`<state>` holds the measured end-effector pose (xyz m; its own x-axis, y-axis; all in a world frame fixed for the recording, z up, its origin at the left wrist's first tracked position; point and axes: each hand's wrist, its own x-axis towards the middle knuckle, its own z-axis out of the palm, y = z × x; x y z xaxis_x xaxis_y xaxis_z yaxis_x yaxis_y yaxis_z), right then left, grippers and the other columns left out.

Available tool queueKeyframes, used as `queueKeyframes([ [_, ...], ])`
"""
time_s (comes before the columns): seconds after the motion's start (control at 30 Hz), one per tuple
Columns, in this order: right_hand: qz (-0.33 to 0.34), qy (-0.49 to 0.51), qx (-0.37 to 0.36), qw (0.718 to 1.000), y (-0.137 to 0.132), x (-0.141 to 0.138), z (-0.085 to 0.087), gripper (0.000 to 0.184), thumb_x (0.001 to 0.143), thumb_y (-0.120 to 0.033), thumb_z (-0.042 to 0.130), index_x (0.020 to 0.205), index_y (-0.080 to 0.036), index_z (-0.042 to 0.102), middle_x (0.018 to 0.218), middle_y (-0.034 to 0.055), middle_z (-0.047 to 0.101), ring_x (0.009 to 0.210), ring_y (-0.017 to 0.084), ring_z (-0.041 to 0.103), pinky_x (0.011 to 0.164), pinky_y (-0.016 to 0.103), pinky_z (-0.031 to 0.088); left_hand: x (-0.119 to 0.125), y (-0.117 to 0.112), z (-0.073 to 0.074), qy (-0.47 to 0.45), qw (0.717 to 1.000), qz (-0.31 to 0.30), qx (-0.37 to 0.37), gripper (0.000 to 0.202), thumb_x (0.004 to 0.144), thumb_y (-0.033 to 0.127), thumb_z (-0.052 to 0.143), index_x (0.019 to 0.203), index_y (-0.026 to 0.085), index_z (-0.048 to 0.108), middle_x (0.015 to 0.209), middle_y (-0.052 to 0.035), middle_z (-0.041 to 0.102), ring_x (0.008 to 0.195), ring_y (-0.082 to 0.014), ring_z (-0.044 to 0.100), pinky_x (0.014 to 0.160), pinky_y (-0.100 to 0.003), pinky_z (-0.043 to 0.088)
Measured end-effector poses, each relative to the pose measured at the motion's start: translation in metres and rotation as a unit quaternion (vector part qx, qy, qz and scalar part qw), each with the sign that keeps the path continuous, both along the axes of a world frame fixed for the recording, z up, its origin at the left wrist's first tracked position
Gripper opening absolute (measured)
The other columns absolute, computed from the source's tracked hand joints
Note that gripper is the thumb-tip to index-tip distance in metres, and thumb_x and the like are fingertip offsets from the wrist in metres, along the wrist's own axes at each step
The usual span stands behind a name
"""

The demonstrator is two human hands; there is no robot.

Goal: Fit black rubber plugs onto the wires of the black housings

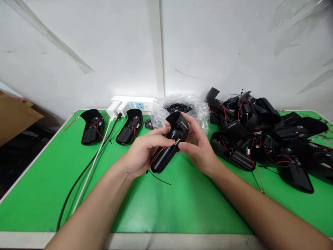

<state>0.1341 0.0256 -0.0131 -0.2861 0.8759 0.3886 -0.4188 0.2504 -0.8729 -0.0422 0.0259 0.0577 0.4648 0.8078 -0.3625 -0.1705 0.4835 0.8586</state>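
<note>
Hands together, both clamped on one black plastic handle shell (162, 160), held over the middle of the green bench (182, 205). Can't tell if its lower end touches the surface. Left hand (142, 156) wraps the lower body, thumb across the front. Right hand (199, 147) grips the curved top end, next to a small metal connector (177, 141). Red wire (156, 156) runs along the shell; a thin black wire (158, 177) trails from its lower end onto the bench. Forearms come in from the near edge, angled toward each other, wrists slightly raised.

Progress, as far as visible: one shell in hand. Far left, a single shell (92, 126) and a second shell (129, 126) lie apart, red wires showing, just in front of a white power strip (137, 103). Right side, a big tangled heap of shells (260, 139), also with red wires. Can't tell which are finished or left to do, or whether the groups differ. A clear plastic bag (200, 113) of small black parts sits at the back, behind the hands. Black cable (78, 184) and white cable (91, 177) cross the bench, left of them.
</note>
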Motion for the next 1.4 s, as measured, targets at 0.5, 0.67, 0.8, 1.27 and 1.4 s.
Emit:
queueKeyframes([
  [0.5,0.013,0.020,-0.075,0.997,-0.009,0.000,0.012,0.072,0.076,-0.021,0.091,0.136,-0.038,0.056,0.136,0.0022,0.063,0.123,0.024,0.065,0.107,0.042,0.056,0.009,0.002,-0.003,0.129,0.972,-0.077,0.181,0.049,0.069,0.025,0.089,0.115,0.020,0.072,0.103,0.0011,0.073,0.089,-0.0086,0.061,0.082,-0.022,0.050],
  [0.67,0.023,0.015,-0.052,0.998,-0.011,-0.001,0.011,0.067,0.084,-0.029,0.088,0.139,-0.036,0.050,0.150,0.0049,0.059,0.130,0.025,0.064,0.113,0.045,0.054,0.011,0.001,-0.002,0.133,0.976,-0.060,0.160,0.044,0.063,0.023,0.091,0.102,0.017,0.072,0.087,0.0048,0.065,0.081,-0.0066,0.056,0.074,-0.021,0.046],
  [0.8,-0.003,-0.005,-0.035,0.999,-0.013,-0.003,0.011,0.066,0.085,-0.032,0.089,0.136,-0.034,0.046,0.149,0.0073,0.062,0.133,0.026,0.065,0.114,0.045,0.054,0.013,0.000,-0.003,0.147,0.975,-0.045,0.159,0.038,0.059,0.020,0.091,0.087,0.015,0.067,0.080,0.0072,0.059,0.073,-0.0036,0.051,0.066,-0.018,0.040],
  [1.27,-0.038,-0.057,-0.030,0.997,-0.017,-0.005,0.014,0.063,0.096,-0.043,0.078,0.147,-0.034,0.042,0.142,0.0087,0.065,0.130,0.025,0.065,0.113,0.043,0.054,0.021,-0.006,-0.008,0.152,0.979,0.008,0.135,0.047,0.063,0.022,0.085,0.109,0.018,0.075,0.091,0.0041,0.071,0.080,-0.0082,0.056,0.072,-0.021,0.045],
  [1.4,0.001,-0.014,-0.061,0.998,-0.010,0.002,0.014,0.061,0.095,-0.040,0.079,0.148,-0.036,0.049,0.139,0.0057,0.067,0.127,0.025,0.067,0.111,0.044,0.055,0.011,-0.002,-0.006,0.103,0.985,-0.074,0.113,0.059,0.069,0.027,0.091,0.124,0.025,0.070,0.109,0.0002,0.074,0.098,-0.0118,0.066,0.088,-0.022,0.053],
])
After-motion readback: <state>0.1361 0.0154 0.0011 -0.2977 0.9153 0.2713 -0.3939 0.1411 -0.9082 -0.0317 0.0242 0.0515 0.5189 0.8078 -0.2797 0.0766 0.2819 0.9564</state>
